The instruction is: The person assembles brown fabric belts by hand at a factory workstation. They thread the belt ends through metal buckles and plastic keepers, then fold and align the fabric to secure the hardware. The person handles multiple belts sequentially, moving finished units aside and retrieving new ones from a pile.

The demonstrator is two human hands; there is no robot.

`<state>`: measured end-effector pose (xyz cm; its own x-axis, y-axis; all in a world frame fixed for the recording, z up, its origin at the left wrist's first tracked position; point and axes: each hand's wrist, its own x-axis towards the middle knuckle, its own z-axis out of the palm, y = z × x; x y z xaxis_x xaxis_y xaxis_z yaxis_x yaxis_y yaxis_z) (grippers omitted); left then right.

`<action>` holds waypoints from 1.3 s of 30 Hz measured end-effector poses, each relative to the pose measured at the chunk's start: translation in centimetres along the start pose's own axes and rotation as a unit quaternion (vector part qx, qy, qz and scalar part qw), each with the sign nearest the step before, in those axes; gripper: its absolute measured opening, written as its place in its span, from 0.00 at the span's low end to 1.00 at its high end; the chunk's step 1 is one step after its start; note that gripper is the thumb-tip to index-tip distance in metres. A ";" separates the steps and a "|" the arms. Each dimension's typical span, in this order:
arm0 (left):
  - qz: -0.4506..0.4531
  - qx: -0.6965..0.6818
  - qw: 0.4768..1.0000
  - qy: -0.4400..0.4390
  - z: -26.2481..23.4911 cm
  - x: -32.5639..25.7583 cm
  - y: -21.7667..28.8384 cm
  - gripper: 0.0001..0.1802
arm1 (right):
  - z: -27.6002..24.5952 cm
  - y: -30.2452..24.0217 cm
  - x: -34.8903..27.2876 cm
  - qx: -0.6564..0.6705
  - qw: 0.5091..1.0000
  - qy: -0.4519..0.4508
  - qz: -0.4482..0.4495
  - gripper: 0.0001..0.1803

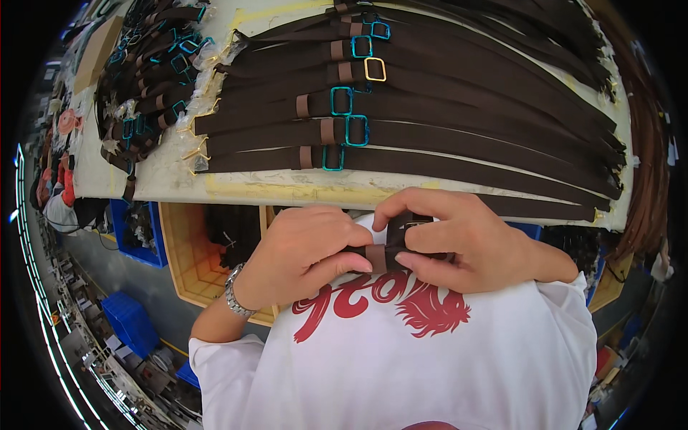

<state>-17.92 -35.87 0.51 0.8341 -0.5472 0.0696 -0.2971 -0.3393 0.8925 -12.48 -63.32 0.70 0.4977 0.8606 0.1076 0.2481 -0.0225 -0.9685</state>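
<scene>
Close in front of my chest, both hands pinch a dark brown strap [433,256]. A lighter brown loop [375,259] wraps around it between my fingertips. My left hand [304,247] closes thumb and forefinger on the strap just left of the loop, and a metal-band watch circles that wrist. My right hand [473,240] has its fingers curled round the strap right of the loop, its thumb pressed near the loop's edge. Thin, shiny metal shows between the right fingers, mostly hidden. Beyond my hands, similar straps [459,136] lie side by side on the table.
The pale table [272,188] carries straps with teal rectangular buckles [357,130] and one gold buckle [375,69]. A heap of buckled straps [154,93] sits at far left. Below the edge stand a wooden crate [179,265] and blue bins [130,322]. Brown strips [648,165] hang at right.
</scene>
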 end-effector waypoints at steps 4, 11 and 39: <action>0.034 -0.076 0.996 0.017 1.3 -0.4 -1.1 0.13 | 0.1 1.7 -0.3 0.209 0.977 -0.013 0.028 0.14; -0.136 -0.350 0.922 0.096 1.4 -2.0 -2.9 0.14 | -0.5 3.8 0.5 0.327 0.945 -0.021 0.022 0.16; 0.070 0.268 0.960 -0.033 -3.0 3.2 6.7 0.30 | -1.3 -2.3 2.4 0.285 0.900 -0.067 0.323 0.17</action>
<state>-15.87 -37.63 8.07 0.7423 -0.6575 0.1291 -0.6161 -0.5941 0.5172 -10.78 -61.84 3.44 0.2710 0.8165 -0.5098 -0.5432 -0.3075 -0.7813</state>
